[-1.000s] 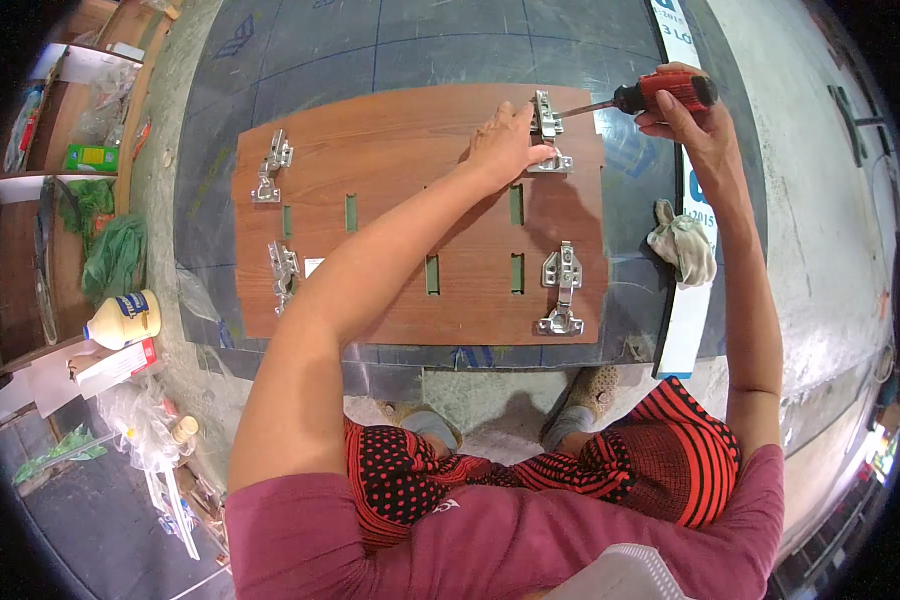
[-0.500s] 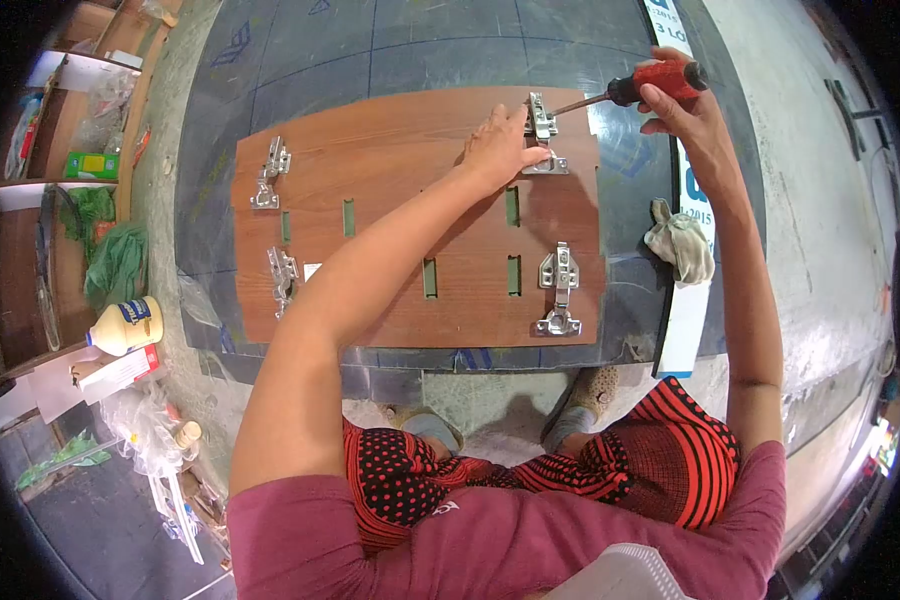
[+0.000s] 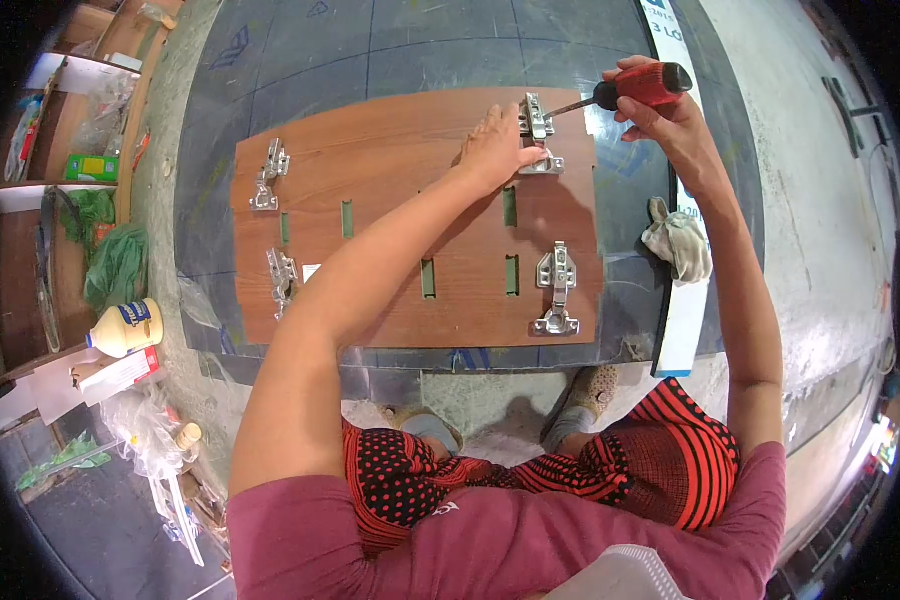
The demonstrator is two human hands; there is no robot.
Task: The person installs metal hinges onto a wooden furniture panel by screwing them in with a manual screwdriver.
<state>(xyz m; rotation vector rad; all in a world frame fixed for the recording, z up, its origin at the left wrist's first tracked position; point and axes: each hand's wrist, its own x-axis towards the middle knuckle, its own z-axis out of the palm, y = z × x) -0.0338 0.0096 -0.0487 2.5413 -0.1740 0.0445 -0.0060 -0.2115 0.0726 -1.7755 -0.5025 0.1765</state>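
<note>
Right hand [image 3: 667,118] wrapped around red screwdriver [image 3: 652,84], left hand [image 3: 492,150] loosely extended (thumb apart) against silver hinge [image 3: 536,122], far-right corner of brown board [image 3: 390,140]

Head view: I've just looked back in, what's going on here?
A person's left hand is on the upper-right cabinet hinge, on a brown wood-grain board. The right hand holds a red-and-black screwdriver, its tip at that hinge; whether it sits in a screw is too small to tell. Three other hinges lie on the board: lower right, upper left and lower left, none being touched by a hand.
</note>
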